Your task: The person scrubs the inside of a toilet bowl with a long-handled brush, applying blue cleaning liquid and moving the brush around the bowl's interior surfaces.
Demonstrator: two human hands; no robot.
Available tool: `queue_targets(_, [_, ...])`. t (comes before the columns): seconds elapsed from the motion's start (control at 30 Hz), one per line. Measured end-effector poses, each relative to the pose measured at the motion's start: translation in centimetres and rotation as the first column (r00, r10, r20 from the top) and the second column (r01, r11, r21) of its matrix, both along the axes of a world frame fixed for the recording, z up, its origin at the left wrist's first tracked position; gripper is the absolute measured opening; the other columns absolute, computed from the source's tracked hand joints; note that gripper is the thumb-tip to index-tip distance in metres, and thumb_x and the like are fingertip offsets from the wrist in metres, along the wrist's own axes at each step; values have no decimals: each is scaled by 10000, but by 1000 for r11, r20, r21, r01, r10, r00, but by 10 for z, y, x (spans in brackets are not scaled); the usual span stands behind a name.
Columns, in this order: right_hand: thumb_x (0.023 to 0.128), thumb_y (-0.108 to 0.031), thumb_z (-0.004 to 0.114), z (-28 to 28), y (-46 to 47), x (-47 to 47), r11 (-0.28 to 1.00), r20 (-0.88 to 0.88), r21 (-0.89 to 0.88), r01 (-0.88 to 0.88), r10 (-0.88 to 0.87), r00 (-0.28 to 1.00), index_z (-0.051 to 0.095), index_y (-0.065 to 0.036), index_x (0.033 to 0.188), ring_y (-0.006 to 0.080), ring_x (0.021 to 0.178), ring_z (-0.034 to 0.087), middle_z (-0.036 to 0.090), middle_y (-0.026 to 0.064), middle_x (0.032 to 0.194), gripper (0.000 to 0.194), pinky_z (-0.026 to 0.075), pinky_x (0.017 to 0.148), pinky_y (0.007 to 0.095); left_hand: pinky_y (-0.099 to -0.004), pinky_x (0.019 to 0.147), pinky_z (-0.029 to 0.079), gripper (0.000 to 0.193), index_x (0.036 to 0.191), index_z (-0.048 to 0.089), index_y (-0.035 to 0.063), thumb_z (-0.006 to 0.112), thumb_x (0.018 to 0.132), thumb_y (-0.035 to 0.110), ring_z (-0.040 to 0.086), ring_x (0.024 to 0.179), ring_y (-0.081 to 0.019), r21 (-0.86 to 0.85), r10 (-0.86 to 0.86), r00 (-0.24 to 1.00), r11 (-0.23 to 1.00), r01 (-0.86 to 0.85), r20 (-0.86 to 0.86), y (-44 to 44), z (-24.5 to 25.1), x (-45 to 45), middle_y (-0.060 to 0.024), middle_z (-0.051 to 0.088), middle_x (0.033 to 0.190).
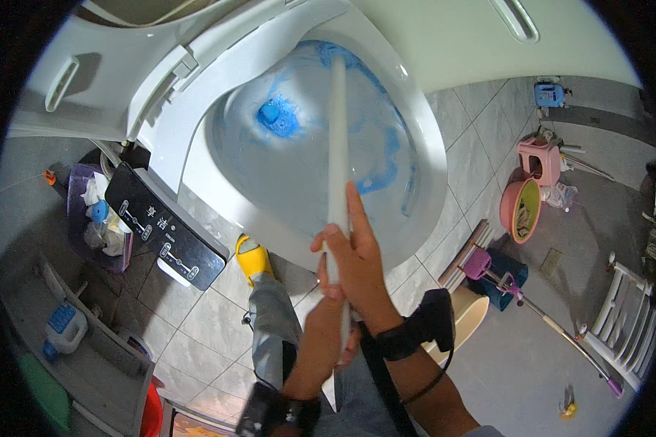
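Both hands grip the white handle (338,136) of a toilet brush. My right hand (358,262) is the upper one, its index finger stretched along the handle. Below it my left hand (328,333) wraps the lower part. The handle runs up into a white toilet bowl (284,180), where its far end meets blue liquid at the rim's inner edge; the brush head is blurred there. Blue cleaner streaks (382,169) mark the bowl's right wall, and a blue patch (276,116) with foam lies at the drain.
At left are a black control panel (167,226), a purple waste bin (76,213) and a shelf with a white bottle (68,328). On the right stand a pink stool (544,161), a pink basin (508,210), a mop (557,330) and a white rack (623,322).
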State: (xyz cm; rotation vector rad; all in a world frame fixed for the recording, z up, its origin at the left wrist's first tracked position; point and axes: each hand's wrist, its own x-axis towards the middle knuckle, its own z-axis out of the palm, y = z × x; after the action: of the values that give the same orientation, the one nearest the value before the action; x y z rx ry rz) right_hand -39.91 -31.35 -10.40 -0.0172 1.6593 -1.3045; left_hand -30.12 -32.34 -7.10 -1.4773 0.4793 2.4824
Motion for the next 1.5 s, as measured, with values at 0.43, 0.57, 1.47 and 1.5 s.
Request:
queue_targets(0.43, [807, -135, 422, 3, 14, -18, 945, -49, -128, -302, 298, 953, 125, -83, 1281, 52, 453, 447, 515, 110, 772, 561, 385, 384, 187, -197, 223, 242, 581, 936, 409, 39, 180, 802, 556, 342, 270, -103, 70, 426, 905, 902, -426, 17, 48, -7, -26, -17, 360, 388])
queue_targets(0.57, [797, -162, 433, 6, 21, -28, 995, 22, -77, -65, 66, 998, 123, -102, 1280, 76, 428, 462, 519, 106, 664, 577, 408, 372, 196, -199, 244, 259, 546, 834, 432, 31, 177, 824, 514, 353, 281, -101, 30, 164, 985, 986, -162, -53, 45, -18, -29, -18, 370, 390])
queue_targets(1.47, [842, -234, 389, 31, 33, 59, 906, 643, 146, 397, -392, 658, 151, -77, 1166, 211, 750, 534, 446, 117, 923, 431, 484, 620, 332, -251, 368, 376, 554, 876, 409, 14, 324, 778, 552, 451, 420, -153, -36, -761, 649, 649, 760, -7, -54, 2, 69, -67, 468, 544])
queue_targets(1.5, [840, -240, 396, 30, 28, 59, 902, 677, 72, 425, -357, 643, 177, -66, 1134, 225, 779, 529, 448, 121, 920, 406, 478, 655, 342, -264, 393, 395, 511, 860, 387, 8, 360, 783, 512, 458, 442, -179, 291, -751, 658, 619, 729, -52, -73, 6, 67, -92, 476, 583])
